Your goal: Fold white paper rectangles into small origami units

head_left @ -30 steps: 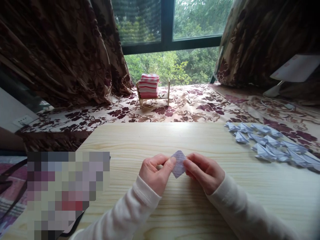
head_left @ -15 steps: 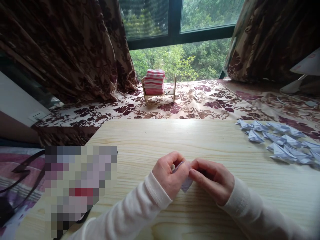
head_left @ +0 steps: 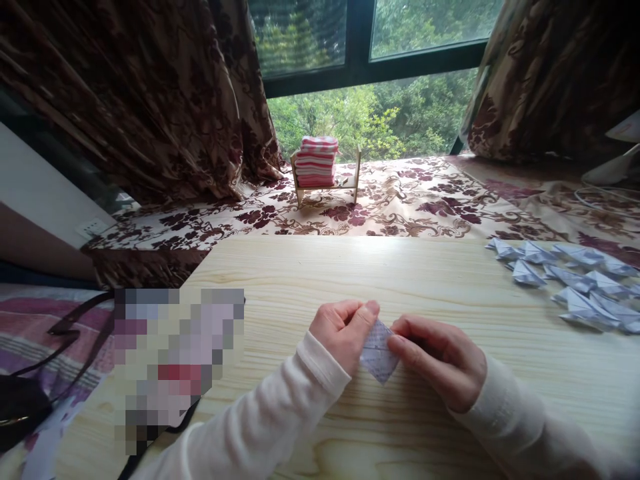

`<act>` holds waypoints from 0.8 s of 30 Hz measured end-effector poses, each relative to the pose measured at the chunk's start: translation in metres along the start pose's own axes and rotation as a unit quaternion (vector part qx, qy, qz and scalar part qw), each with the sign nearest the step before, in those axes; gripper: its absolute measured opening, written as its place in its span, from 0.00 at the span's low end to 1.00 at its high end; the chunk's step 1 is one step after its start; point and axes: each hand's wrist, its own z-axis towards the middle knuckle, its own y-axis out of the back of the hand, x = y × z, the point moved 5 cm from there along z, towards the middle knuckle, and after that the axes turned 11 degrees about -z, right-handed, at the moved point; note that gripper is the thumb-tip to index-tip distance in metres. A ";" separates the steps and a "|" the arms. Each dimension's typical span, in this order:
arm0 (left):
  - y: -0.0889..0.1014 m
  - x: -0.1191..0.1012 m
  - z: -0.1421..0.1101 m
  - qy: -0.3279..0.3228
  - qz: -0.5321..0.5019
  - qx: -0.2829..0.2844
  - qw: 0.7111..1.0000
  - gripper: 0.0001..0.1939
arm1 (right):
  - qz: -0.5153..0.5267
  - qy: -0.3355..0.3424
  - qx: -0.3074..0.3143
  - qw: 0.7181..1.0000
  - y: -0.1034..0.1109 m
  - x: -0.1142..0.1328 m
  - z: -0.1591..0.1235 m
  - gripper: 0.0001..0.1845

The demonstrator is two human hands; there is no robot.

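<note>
A small folded piece of paper point(head_left: 381, 360), whitish with faint printed or written marks, is held just above the table between both hands. It shows a diamond shape with one corner pointing down toward me. My left hand point(head_left: 343, 333) grips its upper left side, thumb on top and the other fingers curled behind. My right hand point(head_left: 440, 357) pinches the right corner between thumb and forefinger. The left part of the paper is hidden by my left hand. Off to the right lie several folded paper pieces point(head_left: 583, 307) with pointed tips.
The pale wooden table point(head_left: 280, 280) fills the foreground. A blurred-out flat item point(head_left: 175, 360) lies at its left. Beyond the far edge, a small wooden stand point(head_left: 327, 189) with stacked pink-and-white cloths point(head_left: 316, 163) rests on the flowered cover. A white lamp point(head_left: 613, 167) stands far right.
My left thumb has lifted and moved up, so more of the folded paper shows. My right hand has shifted slightly right, still pinching it. The whole view has swung a little left.
</note>
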 end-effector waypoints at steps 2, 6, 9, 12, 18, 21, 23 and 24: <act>0.001 -0.005 0.000 -0.022 0.014 0.000 1.000 0.21 | 0.011 -0.011 -0.025 1.000 0.004 -0.002 0.001 0.18; 0.000 -0.013 -0.004 -0.063 0.099 0.005 0.993 0.15 | 0.056 -0.030 -0.062 0.996 0.008 -0.006 0.004 0.18; -0.001 -0.014 -0.006 -0.075 0.111 0.008 0.991 0.13 | 0.074 -0.033 -0.067 0.994 0.008 -0.005 0.005 0.17; -0.003 -0.014 -0.006 -0.077 0.099 0.019 0.992 0.14 | 0.064 -0.026 -0.054 0.996 0.007 -0.003 0.006 0.17; 0.002 -0.012 -0.005 -0.082 0.098 -0.014 0.992 0.14 | 0.041 0.007 -0.026 0.999 0.009 -0.004 0.007 0.17; 0.005 -0.009 -0.003 -0.070 0.097 -0.031 0.992 0.14 | 0.092 -0.028 0.003 0.995 0.007 -0.010 0.008 0.17; 0.006 -0.007 -0.001 -0.067 0.094 -0.036 0.993 0.14 | 0.116 -0.054 0.003 0.992 0.008 -0.012 0.009 0.18; 0.006 -0.006 -0.001 -0.064 0.090 -0.036 0.993 0.14 | 0.121 -0.058 -0.004 0.991 0.008 -0.012 0.009 0.18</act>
